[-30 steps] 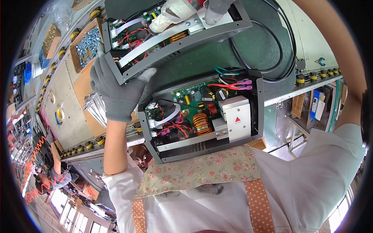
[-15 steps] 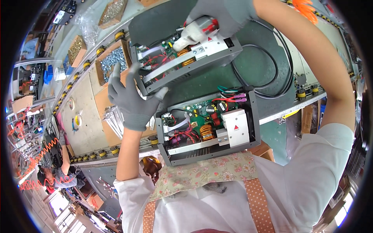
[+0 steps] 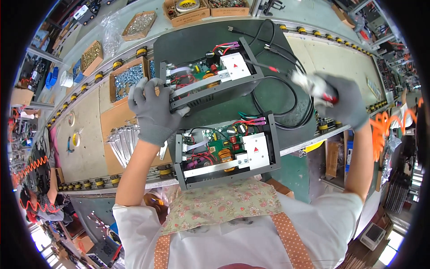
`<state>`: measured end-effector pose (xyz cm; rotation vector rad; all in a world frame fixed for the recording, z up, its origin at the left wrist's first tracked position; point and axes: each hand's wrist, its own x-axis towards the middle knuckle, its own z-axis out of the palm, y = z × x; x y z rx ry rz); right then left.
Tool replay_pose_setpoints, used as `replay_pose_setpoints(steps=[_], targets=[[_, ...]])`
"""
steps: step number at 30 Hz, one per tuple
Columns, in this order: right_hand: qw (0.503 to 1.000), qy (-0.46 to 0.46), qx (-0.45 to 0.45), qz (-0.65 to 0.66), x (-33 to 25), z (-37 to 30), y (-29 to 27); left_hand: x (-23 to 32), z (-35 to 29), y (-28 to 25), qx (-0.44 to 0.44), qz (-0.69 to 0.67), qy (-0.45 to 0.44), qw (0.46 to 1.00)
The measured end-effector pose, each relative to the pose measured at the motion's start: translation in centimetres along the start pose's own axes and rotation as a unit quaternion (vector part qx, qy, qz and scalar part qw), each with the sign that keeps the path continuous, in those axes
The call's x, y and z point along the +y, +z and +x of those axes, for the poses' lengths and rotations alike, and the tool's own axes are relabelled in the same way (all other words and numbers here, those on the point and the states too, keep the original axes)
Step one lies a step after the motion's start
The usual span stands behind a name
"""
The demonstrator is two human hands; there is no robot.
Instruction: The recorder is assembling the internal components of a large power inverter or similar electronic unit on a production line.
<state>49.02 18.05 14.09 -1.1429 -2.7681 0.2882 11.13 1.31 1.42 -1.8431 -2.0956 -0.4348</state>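
Note:
Two dark grey open metal housings with circuit boards stand one behind the other: the far housing (image 3: 219, 92) and the near housing (image 3: 228, 176). Each holds a green board, a copper coil, coloured wires and a white bracket plate. My left hand (image 3: 154, 110), in a grey glove with pale fingertips, grips the left end of the far housing, thumb along its front corner, fingers bent. Out to the right, my gloved right hand (image 3: 345, 101) is closed round a white and red power screwdriver (image 3: 309, 84), blurred by motion. Its long thin bit points left toward the far housing.
Both housings rest on a dark green mat (image 3: 188, 40). Black cables (image 3: 309, 110) loop right of them. Left lie a box of screws (image 3: 130, 80) and flat metal strips (image 3: 123, 143) on cardboard. More parts boxes (image 3: 139, 24) stand behind the roller line. Orange coiled hose (image 3: 380, 130) hangs right.
My right hand has pulled the screwdriver from above the far housing out to the right. My left hand stays at that housing's left end, its fingers now more bent.

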Motion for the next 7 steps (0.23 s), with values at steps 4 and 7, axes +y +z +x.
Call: replay_pose_setpoints(steps=[4, 7], targets=[[0.998, 0.041, -0.015, -0.051, -1.6, -7.4, -1.0, -1.6, -2.2, -1.7, -0.04, -0.074, -0.062, 0.995], [0.986, 0.107, -0.061, 0.112, 1.9, -9.5, 2.6, -2.4, -5.3, 0.2, 0.04, -0.152, -0.119, 0.98]])
